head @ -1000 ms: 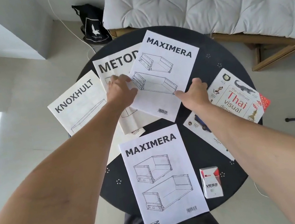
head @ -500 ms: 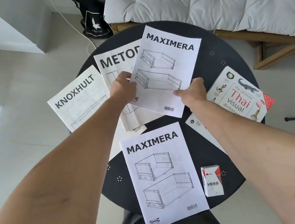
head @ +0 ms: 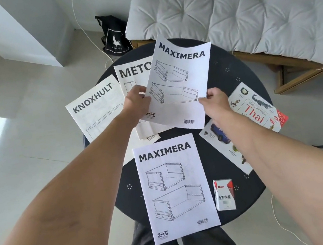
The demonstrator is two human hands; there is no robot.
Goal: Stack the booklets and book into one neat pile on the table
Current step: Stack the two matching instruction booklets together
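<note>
Zero pile so far: far MAXIMERA booklet [head: 181, 80] lifted off the desk [head: 234, 80], pinched at its lower corners by fingers of left hand [head: 137, 103] and right hand [head: 215, 100]. Still flat and scattered: METOD booklet [head: 133, 73], KNOXHULT booklet [head: 96, 109], near MAXIMERA booklet [head: 175, 186], car leaflet [head: 224, 146], Thai book [head: 256, 106]. Probably worth dodging the VESS box [head: 224, 194] by the near edge, otherwise nothing blocking.
</note>
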